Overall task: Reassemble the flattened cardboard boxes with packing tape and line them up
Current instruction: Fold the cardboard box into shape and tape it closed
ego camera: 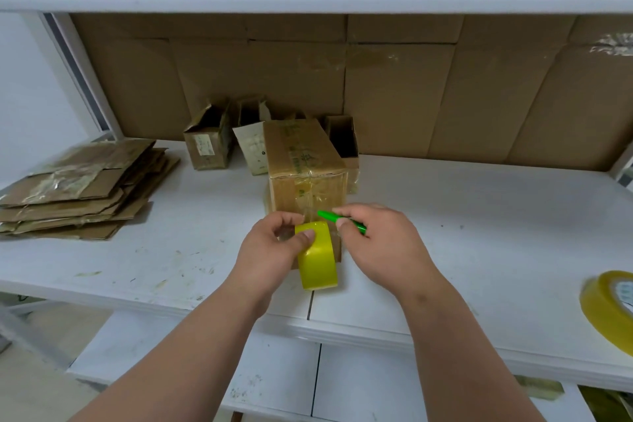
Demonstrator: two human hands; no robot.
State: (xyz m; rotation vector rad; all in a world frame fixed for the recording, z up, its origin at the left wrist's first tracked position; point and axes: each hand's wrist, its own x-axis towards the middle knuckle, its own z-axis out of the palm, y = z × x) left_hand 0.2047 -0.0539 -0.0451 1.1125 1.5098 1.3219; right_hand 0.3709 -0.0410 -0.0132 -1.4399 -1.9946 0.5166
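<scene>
**Tape roll and green cutter held at the front of a standing box**

A cardboard box [301,161] stood upright on the white counter [479,223], near its front edge and about midway along it. Clear tape glinted across the box's near face and over its top seam. The left hand [274,250] had its grip clamped on a yellow tape roll [318,257], thumb pressed over the roll's upper rim, the roll held on edge right against the lower front of the box. The right hand [376,243] had its grip pinched on a slim green cutter [340,220], whose tip pointed left toward the taped face just above the roll.

Behind the box, against the cardboard-lined back wall [445,89], stood several smaller assembled boxes [209,144] with their flaps open, in a loose row. A stack of flattened boxes [82,188] lay at the left end of the counter, well apart from the hands. A second tape roll [606,312] lay at the right edge of the view, partly cut off by the frame.
</scene>
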